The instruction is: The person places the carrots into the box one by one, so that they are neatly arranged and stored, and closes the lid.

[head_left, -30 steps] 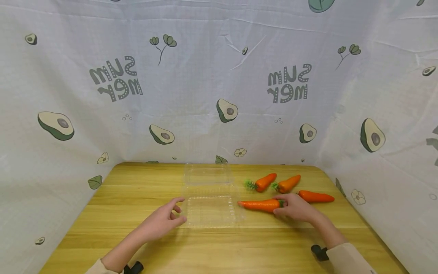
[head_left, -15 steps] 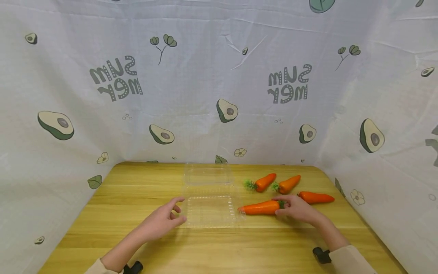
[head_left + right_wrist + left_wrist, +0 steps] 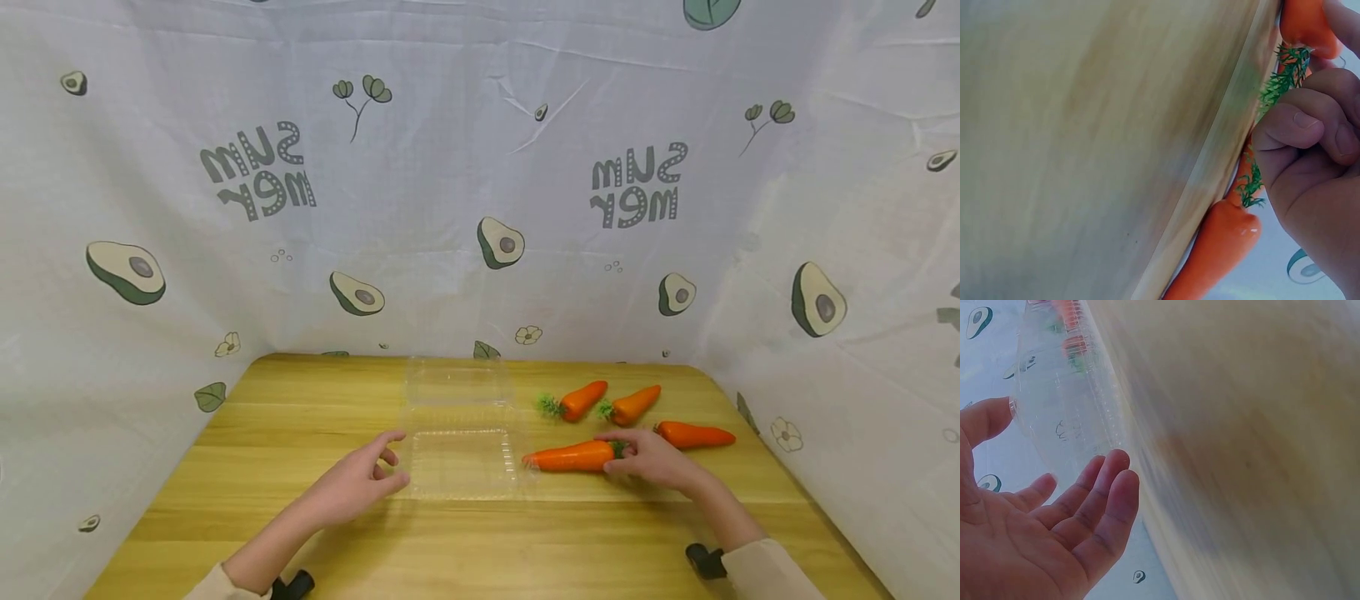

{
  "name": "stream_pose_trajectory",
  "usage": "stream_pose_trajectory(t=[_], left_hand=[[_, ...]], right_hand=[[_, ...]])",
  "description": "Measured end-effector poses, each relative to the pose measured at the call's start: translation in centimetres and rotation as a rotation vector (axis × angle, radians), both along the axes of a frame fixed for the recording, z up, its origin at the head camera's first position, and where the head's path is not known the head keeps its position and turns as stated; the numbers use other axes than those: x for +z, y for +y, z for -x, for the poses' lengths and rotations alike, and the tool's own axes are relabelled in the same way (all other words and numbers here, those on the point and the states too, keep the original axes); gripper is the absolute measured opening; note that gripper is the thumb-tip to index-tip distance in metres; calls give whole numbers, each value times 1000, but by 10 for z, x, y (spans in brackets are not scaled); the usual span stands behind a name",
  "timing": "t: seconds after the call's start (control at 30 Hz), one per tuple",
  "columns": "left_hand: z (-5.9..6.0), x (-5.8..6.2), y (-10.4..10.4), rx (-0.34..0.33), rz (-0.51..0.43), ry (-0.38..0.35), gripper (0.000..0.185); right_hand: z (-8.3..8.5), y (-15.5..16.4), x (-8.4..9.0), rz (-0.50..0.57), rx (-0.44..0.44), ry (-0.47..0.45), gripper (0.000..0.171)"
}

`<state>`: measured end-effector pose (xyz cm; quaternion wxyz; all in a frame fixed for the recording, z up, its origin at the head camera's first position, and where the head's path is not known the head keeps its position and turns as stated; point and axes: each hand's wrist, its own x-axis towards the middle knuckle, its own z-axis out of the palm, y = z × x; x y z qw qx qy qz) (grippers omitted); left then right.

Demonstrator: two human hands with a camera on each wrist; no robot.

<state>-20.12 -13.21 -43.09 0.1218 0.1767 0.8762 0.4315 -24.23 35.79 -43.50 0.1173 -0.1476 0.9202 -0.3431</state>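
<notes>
A clear plastic clamshell container [image 3: 461,462] lies open in the middle of the wooden table [image 3: 480,542]. My left hand [image 3: 386,465] rests at its left edge with the fingers loosely spread and holds nothing; in the left wrist view the palm [image 3: 1035,537] faces the container [image 3: 1066,394]. My right hand [image 3: 621,457] grips an orange carrot [image 3: 570,456] at its green leafy end. The carrot's tip reaches the container's right edge. In the right wrist view my fingers [image 3: 1297,131] curl round the carrot's [image 3: 1300,22] leaves.
Three more carrots lie on the right: two [image 3: 579,400] [image 3: 632,402] behind my right hand and one [image 3: 693,434] beside it, also seen as a carrot [image 3: 1216,247] at the wrist. An avocado-print cloth [image 3: 480,208] walls in the table on three sides.
The right hand has tilted the carrot a little, so its tip sits slightly lower by the container's edge. The left hand has stayed in place.
</notes>
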Motion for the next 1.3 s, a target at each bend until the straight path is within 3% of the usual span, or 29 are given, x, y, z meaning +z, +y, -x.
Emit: stream_pose_trajectory(t=[1.3], left_hand=[[1,-4,-1,8,8,9,73]], right_hand=[[-5,-5,5,16,46,34,56]])
